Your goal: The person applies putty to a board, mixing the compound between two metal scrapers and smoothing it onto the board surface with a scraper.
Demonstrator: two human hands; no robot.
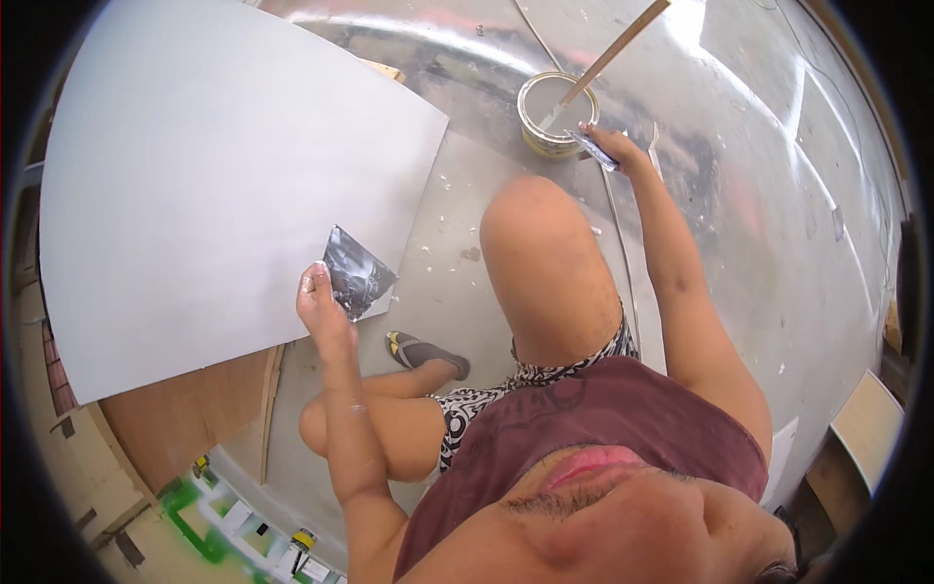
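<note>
My left hand point(319, 300) is closed on a dark, square spreader plate point(358, 269) smeared with white. It is held over the near right corner of a large white panel point(214, 185); whether it touches the panel I cannot tell. Out to the right, my right hand point(617, 150) grips a flat scraper point(595, 151) with whitish smears, its edge at the near right side of a round bucket point(550, 151). Greyish-white paste point(547, 99) shows inside the bucket. A wooden stick point(618, 51) stands tilted in it, leaning to the upper right.
Splashes of white dot the grey floor point(452, 238). My bent knee point(540, 234) rises between the panel and the bucket. Wooden boards point(190, 414) lie under the panel's near edge, with a green and white object point(209, 516) at lower left. A thin strip point(623, 253) runs along the floor.
</note>
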